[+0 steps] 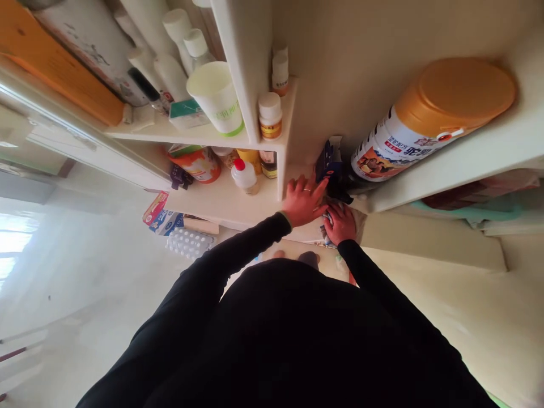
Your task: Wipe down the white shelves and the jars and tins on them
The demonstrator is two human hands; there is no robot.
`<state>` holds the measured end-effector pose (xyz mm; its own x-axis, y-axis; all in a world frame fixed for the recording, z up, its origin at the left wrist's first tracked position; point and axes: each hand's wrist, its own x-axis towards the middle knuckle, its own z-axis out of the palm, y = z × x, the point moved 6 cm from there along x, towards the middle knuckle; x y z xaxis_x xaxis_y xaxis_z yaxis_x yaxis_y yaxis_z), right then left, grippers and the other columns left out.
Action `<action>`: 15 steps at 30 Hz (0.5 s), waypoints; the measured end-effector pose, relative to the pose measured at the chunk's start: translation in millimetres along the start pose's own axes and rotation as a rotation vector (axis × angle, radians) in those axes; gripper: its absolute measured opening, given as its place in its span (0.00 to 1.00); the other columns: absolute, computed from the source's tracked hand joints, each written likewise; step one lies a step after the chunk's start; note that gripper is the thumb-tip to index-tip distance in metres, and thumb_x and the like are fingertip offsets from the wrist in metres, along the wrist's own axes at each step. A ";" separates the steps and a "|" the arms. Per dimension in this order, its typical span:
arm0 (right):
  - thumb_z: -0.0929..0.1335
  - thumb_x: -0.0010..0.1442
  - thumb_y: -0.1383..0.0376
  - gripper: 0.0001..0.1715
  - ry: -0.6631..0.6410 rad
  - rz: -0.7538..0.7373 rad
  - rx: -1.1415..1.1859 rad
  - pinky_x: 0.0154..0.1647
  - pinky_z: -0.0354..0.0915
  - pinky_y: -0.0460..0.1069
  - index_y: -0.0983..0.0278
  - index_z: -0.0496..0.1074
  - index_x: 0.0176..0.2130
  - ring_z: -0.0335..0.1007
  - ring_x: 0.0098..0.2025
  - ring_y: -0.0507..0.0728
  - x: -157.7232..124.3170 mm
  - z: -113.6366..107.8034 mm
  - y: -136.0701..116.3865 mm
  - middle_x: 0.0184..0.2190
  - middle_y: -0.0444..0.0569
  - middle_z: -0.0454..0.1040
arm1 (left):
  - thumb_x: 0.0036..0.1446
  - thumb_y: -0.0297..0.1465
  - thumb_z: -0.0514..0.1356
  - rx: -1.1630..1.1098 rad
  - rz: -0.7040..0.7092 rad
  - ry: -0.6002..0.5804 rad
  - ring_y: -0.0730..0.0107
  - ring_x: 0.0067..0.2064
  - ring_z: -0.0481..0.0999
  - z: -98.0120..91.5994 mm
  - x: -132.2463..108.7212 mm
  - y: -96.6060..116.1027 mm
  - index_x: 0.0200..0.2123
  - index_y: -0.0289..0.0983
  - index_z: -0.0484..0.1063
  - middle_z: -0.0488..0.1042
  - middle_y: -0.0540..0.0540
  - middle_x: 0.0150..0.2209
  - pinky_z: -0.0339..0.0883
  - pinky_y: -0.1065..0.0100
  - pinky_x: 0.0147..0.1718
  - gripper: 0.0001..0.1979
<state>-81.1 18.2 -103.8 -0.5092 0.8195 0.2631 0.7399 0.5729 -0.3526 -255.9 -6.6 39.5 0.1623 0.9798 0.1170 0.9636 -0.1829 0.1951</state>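
My left hand is over the lower shelf with its fingers spread, one finger stretched toward a small dark blue box whose top flap stands up. Whether that finger touches the box I cannot tell. Close beside it on the right, my right hand has its fingers bent over a crumpled, greyish plastic bag at the shelf's front edge. Most of the bag is hidden under the hand. A black object lies between the box and my hands, its kind unclear.
A large orange-capped canister stands right of the box. Small pill bottles sit on a corner ledge. On the left shelves are a paper cup, a red-capped bottle and several other containers. A blister pack lies lower left.
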 end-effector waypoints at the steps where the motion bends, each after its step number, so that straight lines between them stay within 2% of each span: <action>1: 0.64 0.69 0.60 0.31 0.005 -0.004 -0.003 0.76 0.61 0.69 0.67 0.76 0.66 0.67 0.70 0.70 0.0 -0.1 0.0 0.66 0.60 0.77 | 0.70 0.46 0.61 -0.019 0.004 0.021 0.30 0.76 0.65 -1.3 -1.2 -1.9 0.77 0.36 0.63 0.64 0.29 0.77 0.59 0.35 0.72 0.38; 5: 0.64 0.70 0.60 0.30 0.005 0.001 -0.008 0.75 0.62 0.69 0.66 0.77 0.65 0.67 0.70 0.71 -1.3 1.0 1.2 0.65 0.60 0.78 | 0.69 0.45 0.62 -0.073 -0.013 0.087 0.37 0.74 0.69 -0.3 -2.9 -8.2 0.72 0.30 0.69 0.68 0.28 0.74 0.61 0.42 0.72 0.36; 12: 0.64 0.70 0.61 0.29 -0.010 0.028 0.014 0.78 0.58 0.69 0.66 0.76 0.65 0.67 0.70 0.71 -1.7 3.5 4.6 0.67 0.60 0.76 | 0.65 0.47 0.66 -0.169 -0.038 0.163 0.39 0.75 0.69 13.7 -1.4 -13.6 0.70 0.34 0.73 0.70 0.33 0.74 0.59 0.42 0.75 0.36; 15: 0.62 0.70 0.61 0.27 -0.002 0.043 0.055 0.77 0.60 0.68 0.65 0.78 0.61 0.69 0.68 0.70 -0.7 3.9 7.6 0.64 0.60 0.78 | 0.64 0.45 0.66 -0.208 -0.032 0.196 0.40 0.75 0.69 17.3 -1.5 -16.7 0.69 0.35 0.74 0.70 0.33 0.74 0.59 0.41 0.76 0.34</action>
<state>-76.8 22.0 -110.1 -0.4785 0.8432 0.2450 0.7358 0.5373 -0.4121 -268.6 -3.6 19.2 0.0693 0.9546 0.2896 0.9001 -0.1850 0.3944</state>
